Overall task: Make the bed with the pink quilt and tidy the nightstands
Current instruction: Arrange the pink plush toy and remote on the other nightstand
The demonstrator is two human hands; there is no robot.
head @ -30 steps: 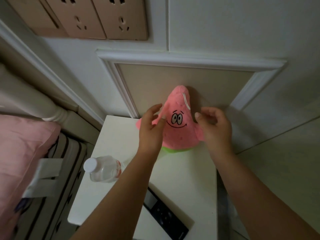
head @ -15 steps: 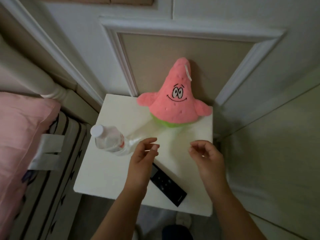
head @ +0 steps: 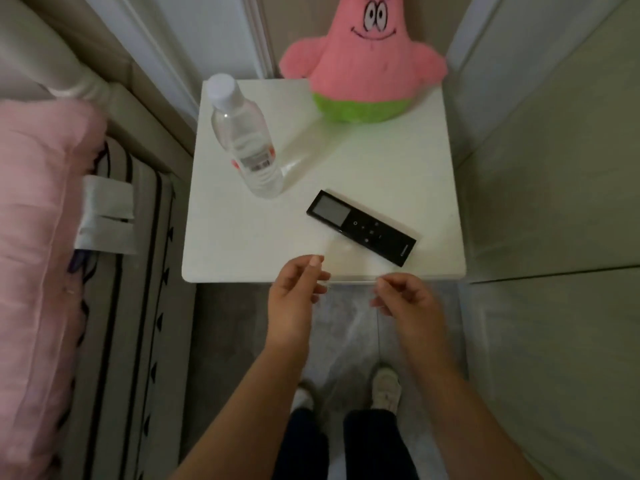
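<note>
White nightstand [head: 242, 237], frame centre: water bottle [head: 244, 140] upright at left; pink star plush [head: 363, 60] at top edge; black remote [head: 361, 227] lying flat. Pink quilt [head: 38, 258] at far left. Left hand [head: 294, 299] and right hand [head: 407, 303] below the front edge, fingers loosely curled, holding nothing.

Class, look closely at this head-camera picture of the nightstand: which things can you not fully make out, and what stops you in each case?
- Pink plush toy: head view, its tip is cut off by the top edge.
- Water bottle label: print too small and blurred to read.
- Remote control: button symbols too small to tell.
- Pink quilt: mostly cut off by the left edge, blurred.
- Left hand and right hand: palms face away.
</note>
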